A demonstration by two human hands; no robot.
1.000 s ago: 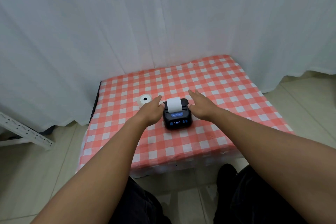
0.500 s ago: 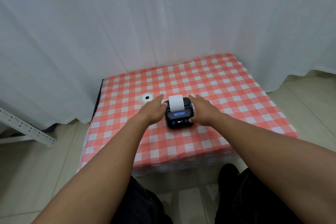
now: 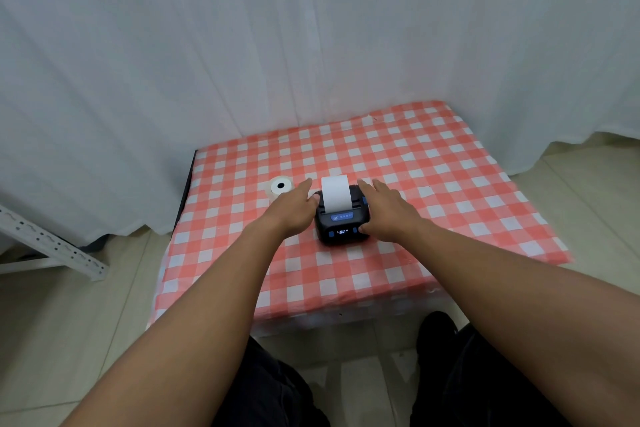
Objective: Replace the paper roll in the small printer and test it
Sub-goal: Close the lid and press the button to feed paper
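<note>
The left hand (image 3: 294, 210) and right hand (image 3: 386, 210), fingers loosely spread, flanked the small printer (image 3: 341, 218) mid-tabletop (image 3: 450, 184), paper strip (image 3: 335, 196) already feeding out, another roll (image 3: 280, 186) just left, suggesting only testing remained.

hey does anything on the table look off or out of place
Nothing is spilled or damaged. A paper strip sticks up out of the printer, untorn. A roll lies loose on the checked cloth, left of the printer. Both hands flank the printer.
</note>
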